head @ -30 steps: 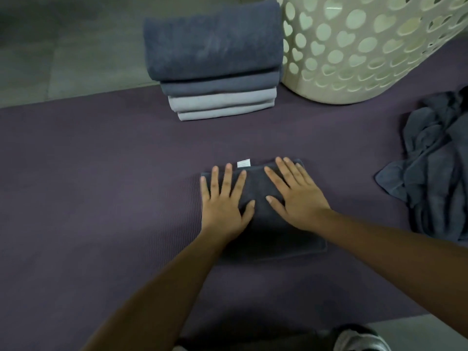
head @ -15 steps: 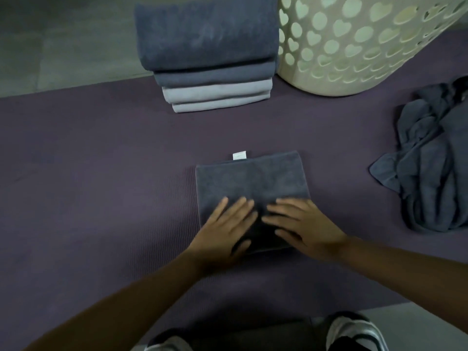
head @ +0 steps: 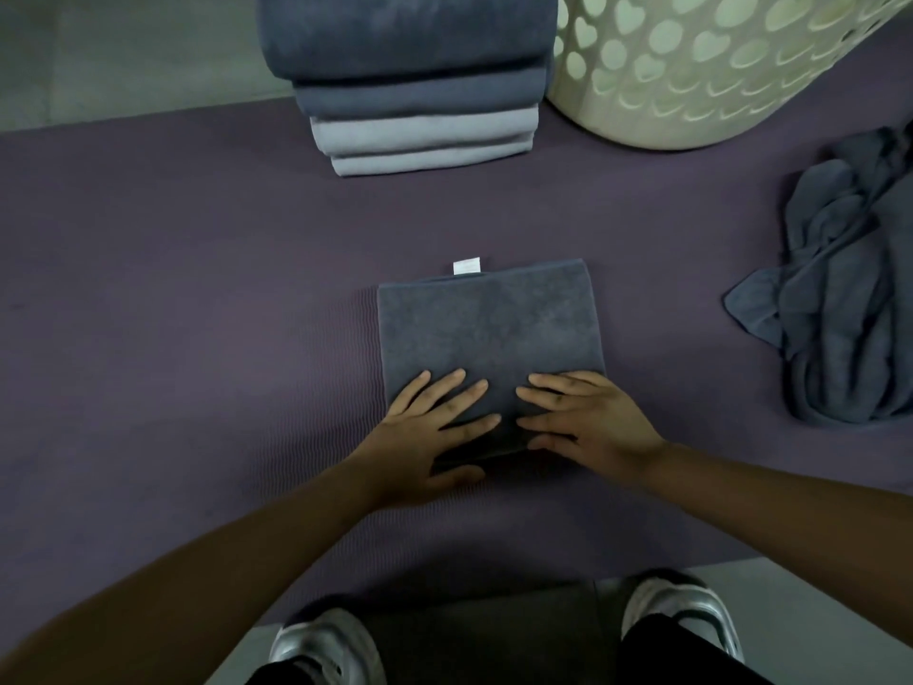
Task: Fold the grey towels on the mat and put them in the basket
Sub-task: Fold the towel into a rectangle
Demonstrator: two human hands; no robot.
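so the cream basket (head: pixel 691 66) with the heart-shaped cutouts sits at the far right corner of the purple mat (head: pixel 173 313), and honestly i can't tell what's in it, its top is cut off by the frame and the holes only show pale blur. right beside it on the left, about touching its wall, is a stack of folded towels (head: pixel 415 81), darker grey ones on top and two paler ones at the bottom. over on the right edge of the mat there's a crumpled heap of grey towels (head: pixel 840 309), not folded, well apart from everything else. the towel being worked on, a dark grey folded towel (head: pixel 489 333), lies flat in the middle of the mat as a neat rectangle, with a little white tag (head: pixel 467 267) poking out at its far edge. both hands are on its near end: the left hand (head: pixel 425 432) is flat with fingers spread, pressing on the near left part, thumb down by the near edge, and the right hand (head: pixel 588 417) is flat too, fingers straight and pointing left toward the other hand, fingertips nearly meeting in the middle. neither hand is gripping anything, just pressing down. two silvery shoes (head: pixel 326 645) show at the bottom, just off the mat's near edge.
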